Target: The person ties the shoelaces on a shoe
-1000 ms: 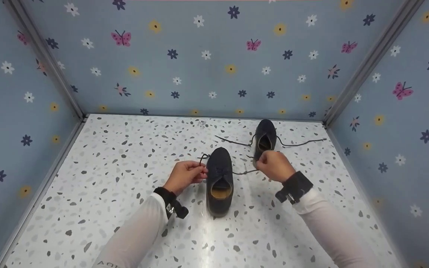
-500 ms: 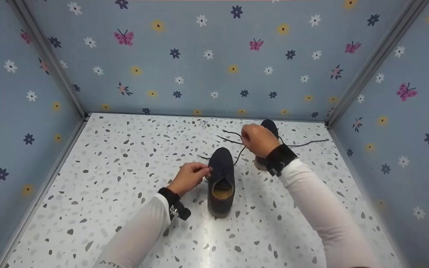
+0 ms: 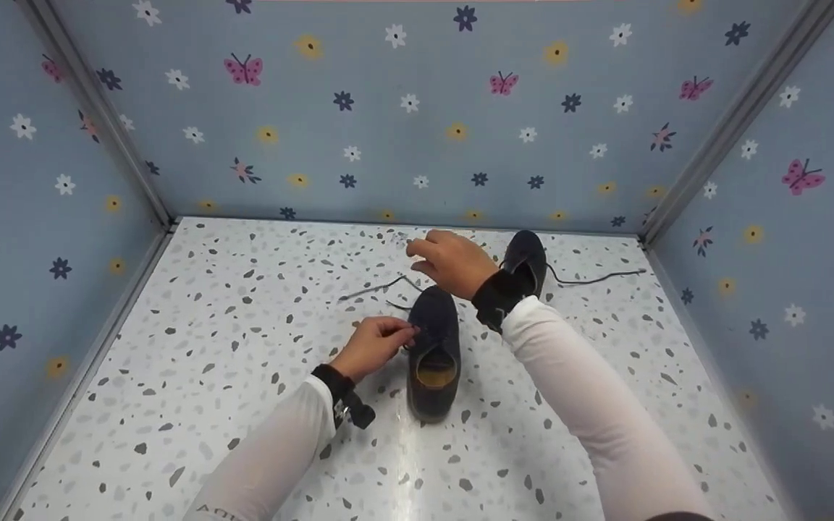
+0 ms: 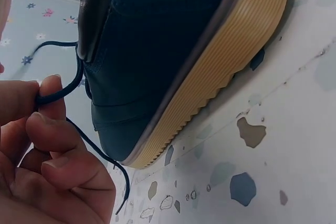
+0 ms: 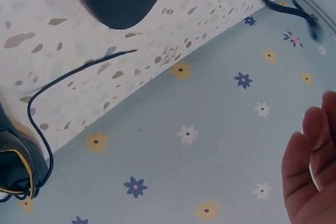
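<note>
On the speckled floor (image 3: 475, 434), has the near dark shoe (image 3: 437, 331) at the centre of the frame, toe upward, and the other dark shoe (image 3: 525, 253) at upper right, well apart from it. Has just brought the right hand (image 3: 453, 262) from right of centre to upper centre, beyond the near toe, and swung the right strand (image 3: 373, 288) over to upper left. Now shows both lace ends leftward, so probably midway through lace handling, with no finished knot to be made out. As for grip, shows the right fingers bent and apart, nothing visible between them; shows the left hand (image 3: 373, 344) at the near shoe's left side, thumb and forefinger together, pinching the left strand (image 4: 65, 91), with a tail hanging at lower left in the left wrist view
</note>
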The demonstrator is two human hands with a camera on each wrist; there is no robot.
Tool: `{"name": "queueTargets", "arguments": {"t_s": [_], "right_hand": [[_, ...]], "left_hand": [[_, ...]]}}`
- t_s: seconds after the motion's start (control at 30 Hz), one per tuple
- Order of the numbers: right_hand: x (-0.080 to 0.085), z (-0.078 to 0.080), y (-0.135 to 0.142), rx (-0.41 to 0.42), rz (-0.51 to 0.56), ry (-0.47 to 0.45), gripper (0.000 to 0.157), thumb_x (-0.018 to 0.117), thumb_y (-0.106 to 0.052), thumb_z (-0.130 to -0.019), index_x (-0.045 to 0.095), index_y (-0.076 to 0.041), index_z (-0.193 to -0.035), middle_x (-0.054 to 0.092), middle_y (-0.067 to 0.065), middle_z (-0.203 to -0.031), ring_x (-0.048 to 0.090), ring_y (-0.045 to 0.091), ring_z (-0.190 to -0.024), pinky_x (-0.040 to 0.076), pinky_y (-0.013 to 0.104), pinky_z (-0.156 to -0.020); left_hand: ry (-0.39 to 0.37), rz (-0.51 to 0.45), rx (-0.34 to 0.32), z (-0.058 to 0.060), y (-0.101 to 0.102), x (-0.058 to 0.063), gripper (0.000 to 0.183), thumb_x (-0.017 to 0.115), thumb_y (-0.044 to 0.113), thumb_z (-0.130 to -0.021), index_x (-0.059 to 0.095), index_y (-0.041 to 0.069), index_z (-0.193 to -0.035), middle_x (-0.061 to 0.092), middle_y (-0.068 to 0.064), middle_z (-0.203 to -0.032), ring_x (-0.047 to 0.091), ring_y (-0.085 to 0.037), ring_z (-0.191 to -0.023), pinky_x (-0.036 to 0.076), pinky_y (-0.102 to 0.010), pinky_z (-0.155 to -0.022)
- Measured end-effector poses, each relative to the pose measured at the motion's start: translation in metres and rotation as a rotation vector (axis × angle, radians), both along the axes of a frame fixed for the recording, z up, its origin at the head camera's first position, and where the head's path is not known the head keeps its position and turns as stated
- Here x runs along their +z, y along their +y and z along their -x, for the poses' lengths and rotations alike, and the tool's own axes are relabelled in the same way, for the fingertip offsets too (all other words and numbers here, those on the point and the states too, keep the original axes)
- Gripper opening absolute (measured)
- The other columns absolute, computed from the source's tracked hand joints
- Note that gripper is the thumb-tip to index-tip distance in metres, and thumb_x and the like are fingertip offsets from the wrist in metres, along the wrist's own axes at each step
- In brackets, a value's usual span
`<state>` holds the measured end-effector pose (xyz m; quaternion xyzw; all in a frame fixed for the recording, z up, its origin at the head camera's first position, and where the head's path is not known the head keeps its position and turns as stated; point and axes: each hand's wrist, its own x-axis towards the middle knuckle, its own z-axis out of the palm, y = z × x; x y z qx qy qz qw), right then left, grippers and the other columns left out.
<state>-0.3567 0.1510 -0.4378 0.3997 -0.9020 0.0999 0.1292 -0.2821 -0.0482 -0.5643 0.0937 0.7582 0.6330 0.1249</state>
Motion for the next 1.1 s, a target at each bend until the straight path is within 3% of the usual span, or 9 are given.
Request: {"name": "queueTargets", "arguments": {"t_s": [0.27, 0.53, 0.77, 0.97, 1.1], "right_hand": [[-0.005, -0.005, 0.028, -0.096, 0.031, -0.075, 0.021, 0.066, -0.024, -0.104, 0.068, -0.012, -0.122, 0.069, 0.011, -0.108, 0.068, 0.027, -0.094, 0.058, 0.042, -0.083], [-0.015, -0.01, 0.061, -0.16, 0.059, -0.087, 0.019, 0.069, -0.025, -0.102, 0.07, -0.01, -0.114, 0.067, 0.01, -0.1, 0.066, 0.025, -0.088, 0.057, 0.041, -0.078], [-0.023, -0.019, 0.07, -0.149, 0.104, -0.158, 0.013, 0.069, -0.021, -0.102, 0.072, -0.009, -0.104, 0.069, 0.01, -0.094, 0.065, 0.025, -0.084, 0.056, 0.041, -0.077], [-0.033, -0.028, 0.063, -0.098, 0.132, -0.234, 0.012, 0.069, -0.018, -0.102, 0.076, -0.01, -0.097, 0.072, 0.009, -0.091, 0.066, 0.023, -0.083, 0.056, 0.039, -0.077], [-0.043, -0.037, 0.054, -0.057, 0.142, -0.235, 0.013, 0.069, -0.019, -0.102, 0.077, -0.01, -0.095, 0.073, 0.007, -0.09, 0.067, 0.021, -0.081, 0.057, 0.039, -0.076]], "left_hand": [[-0.031, -0.017, 0.015, 0.001, 0.003, -0.002, 0.019, 0.07, 0.02, -0.101, 0.079, 0.006, -0.108, 0.072, 0.0, -0.087, 0.054, -0.006, -0.062, 0.045, -0.02, -0.057], [-0.064, -0.074, 0.049, 0.003, 0.005, 0.002, 0.023, 0.072, 0.025, -0.099, 0.078, 0.004, -0.108, 0.068, -0.005, -0.085, 0.054, -0.009, -0.063, 0.045, -0.022, -0.056], [-0.115, -0.148, 0.105, 0.006, 0.003, 0.002, 0.021, 0.072, 0.023, -0.099, 0.075, 0.003, -0.104, 0.069, -0.001, -0.084, 0.056, -0.011, -0.063, 0.046, -0.024, -0.056], [-0.162, -0.224, 0.172, 0.006, -0.002, 0.002, 0.01, 0.07, 0.017, -0.099, 0.07, 0.007, -0.099, 0.074, 0.001, -0.081, 0.057, -0.011, -0.061, 0.044, -0.023, -0.055], [-0.194, -0.261, 0.193, 0.006, -0.004, 0.003, 0.008, 0.069, 0.015, -0.099, 0.066, 0.007, -0.099, 0.075, 0.001, -0.08, 0.057, -0.008, -0.059, 0.043, -0.022, -0.053]]}}
